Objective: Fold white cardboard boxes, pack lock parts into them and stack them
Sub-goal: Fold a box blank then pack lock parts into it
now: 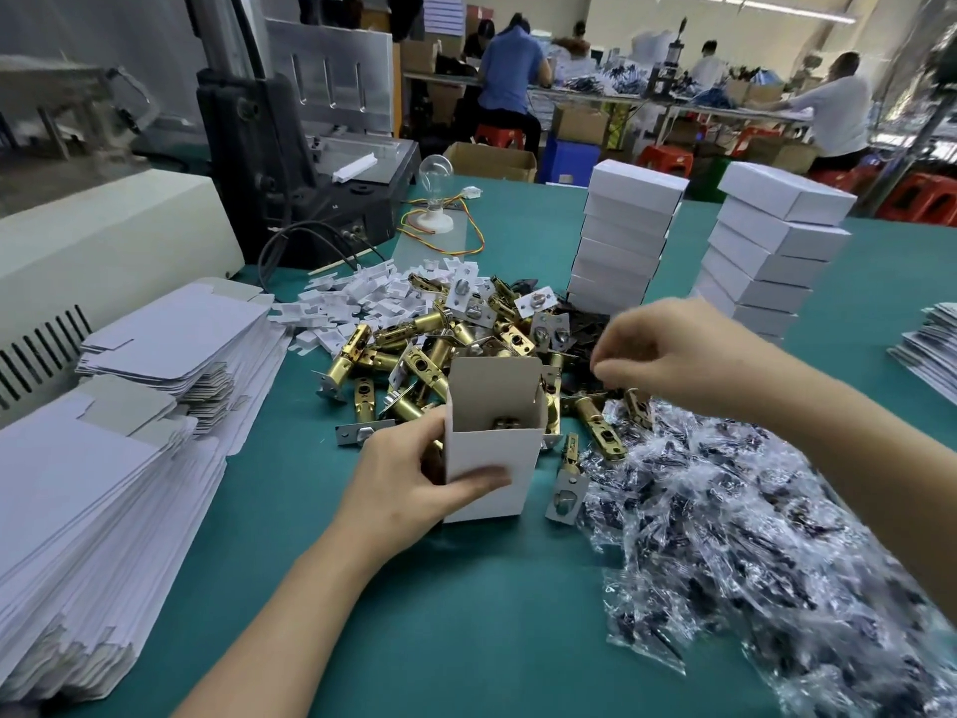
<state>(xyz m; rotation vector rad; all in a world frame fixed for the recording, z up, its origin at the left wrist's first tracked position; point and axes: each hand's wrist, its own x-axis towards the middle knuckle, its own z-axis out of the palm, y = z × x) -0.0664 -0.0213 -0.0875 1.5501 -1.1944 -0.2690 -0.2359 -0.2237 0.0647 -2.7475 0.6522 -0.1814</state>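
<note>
My left hand [414,484] grips an open white cardboard box [492,448] standing upright on the green table; a metal part shows inside it. My right hand [668,355] hovers over the dark plates at the back of the heap, fingers curled downward; whether they pinch anything I cannot tell. A heap of brass latches [440,355] with silver faceplates lies behind the box. Clear bags of dark screws [751,536] spread to the right. Two stacks of closed white boxes [621,241] [771,256] stand at the back.
Flat white box blanks [103,484] pile up on the left. Small white card inserts [357,298] lie behind the latches. A machine [290,163], a light bulb [434,173] with wires, and more flat sheets [932,344] at the right edge surround the work area. People sit at benches beyond.
</note>
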